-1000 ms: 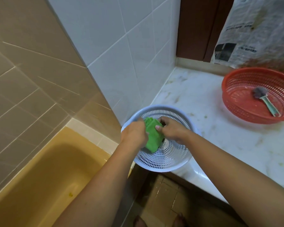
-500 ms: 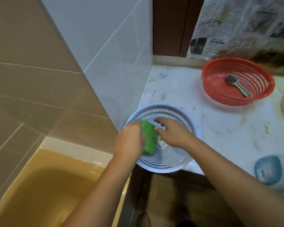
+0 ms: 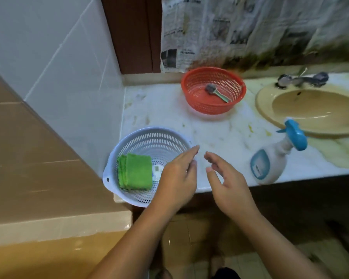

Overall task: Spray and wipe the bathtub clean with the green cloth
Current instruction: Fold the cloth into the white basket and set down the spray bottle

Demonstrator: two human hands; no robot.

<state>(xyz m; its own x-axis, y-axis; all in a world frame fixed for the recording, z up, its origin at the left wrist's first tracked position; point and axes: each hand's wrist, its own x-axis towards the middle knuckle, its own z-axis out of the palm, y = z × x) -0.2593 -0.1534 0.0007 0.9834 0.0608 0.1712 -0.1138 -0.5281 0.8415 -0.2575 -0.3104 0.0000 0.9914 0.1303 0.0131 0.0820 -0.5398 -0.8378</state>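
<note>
The folded green cloth [image 3: 136,171] lies in the white perforated basket [image 3: 149,135] at the counter's front left corner. My left hand [image 3: 178,175] hovers over the basket's right side with fingers straight, holding nothing. My right hand [image 3: 226,183] hangs just beside it over the counter edge, fingers relaxed and empty. A white spray bottle with a blue trigger [image 3: 276,156] stands on the counter to the right of my right hand. The yellow bathtub [image 3: 48,256] shows at the bottom left.
A red basket [image 3: 195,97] holding a small brush [image 3: 218,92] sits at the back of the marble counter [image 3: 220,133]. A beige sink [image 3: 310,109] with a tap [image 3: 302,79] is at the right. Newspaper covers the back wall. Tiled walls rise on the left.
Both hands let go of the green cloth, which now lies folded in the white basket. The hands drew back to the right, and the view swung right, revealing the sink and spray bottle.
</note>
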